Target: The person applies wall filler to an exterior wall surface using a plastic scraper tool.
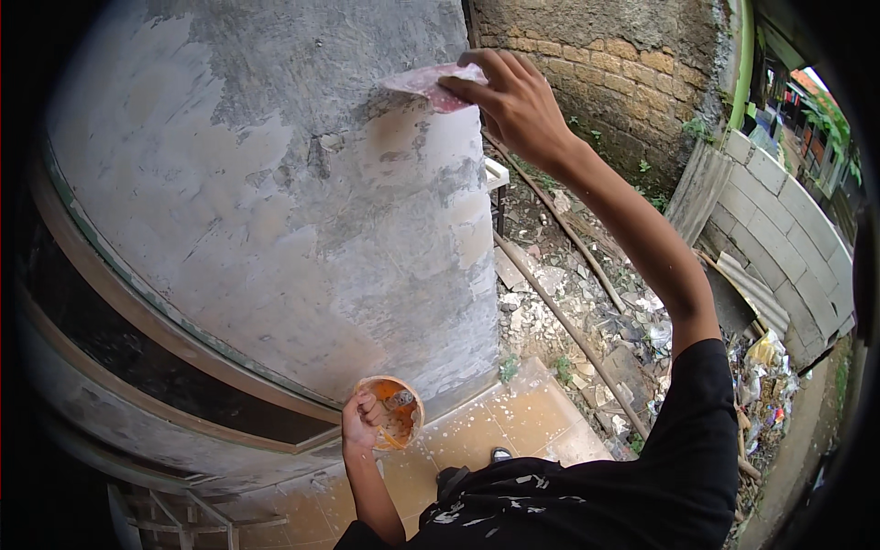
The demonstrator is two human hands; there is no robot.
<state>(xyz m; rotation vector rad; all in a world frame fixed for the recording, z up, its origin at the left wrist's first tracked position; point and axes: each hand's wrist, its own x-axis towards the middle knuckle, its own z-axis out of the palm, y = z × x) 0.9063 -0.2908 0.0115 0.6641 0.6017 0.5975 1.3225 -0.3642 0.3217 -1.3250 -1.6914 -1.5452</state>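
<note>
My right hand [521, 103], arm stretched up, is closed on a thin flat pink piece with pale spots [429, 82]. It is held at the grey wall [302, 211] close to its right edge, beside a smooth pale patch. The wall surface is blotchy, with whitish smears over grey. Low at the wall's foot, my left hand [360, 423] is closed round the rim of a small orange bucket [417, 423]. Pale residue coats its inside, and a greyish lump shows in it; what that lump is I cannot tell.
A brown-framed dark window [156, 330] curves along the left. Below lies a tiled floor [522, 422] spattered with white. Right of the wall are rubble [541, 312], long poles [577, 339] and litter [765, 385]. A brick wall [623, 82] and a grey block wall [779, 220] stand beyond.
</note>
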